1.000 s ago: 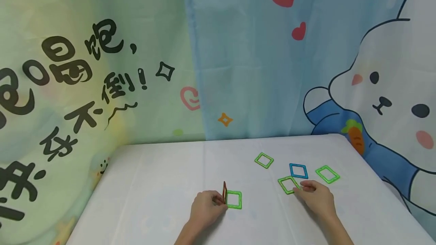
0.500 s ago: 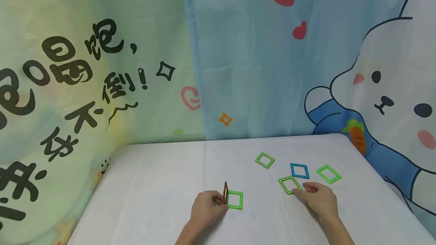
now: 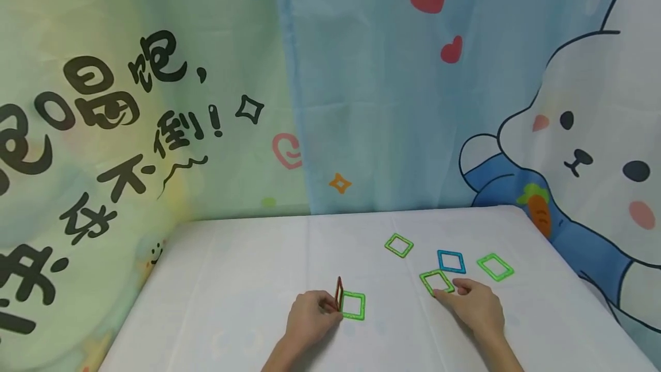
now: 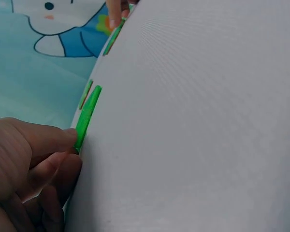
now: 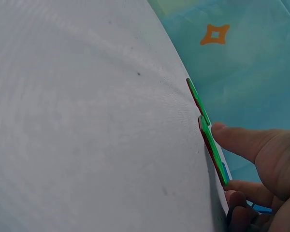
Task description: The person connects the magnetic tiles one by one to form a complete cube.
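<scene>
Near the table's middle my left hand (image 3: 312, 317) pinches a red square building tile (image 3: 339, 293), hollow in the centre, that stands upright. It stands along the left edge of a flat green tile (image 3: 364, 306); the thumb is by that tile's near corner. In the left wrist view, the fingers meet the end of a green edge (image 4: 88, 116). Farther right, my right hand (image 3: 477, 306) holds another flat green tile (image 3: 427, 283) at its near side, thumb and index finger spread along it. Both that tile and its edge (image 5: 213, 152) show in the right wrist view.
Just behind the right hand's tile lies a blue square tile (image 3: 451, 270). One green tile (image 3: 399, 245) lies farther back, another (image 3: 495, 267) to the right. The white table (image 3: 232, 280) ends at a printed curtain (image 3: 372, 102).
My right thumb has slid left along the near side of its green tile to the corner. The left hand and the upright red tile stay in place.
</scene>
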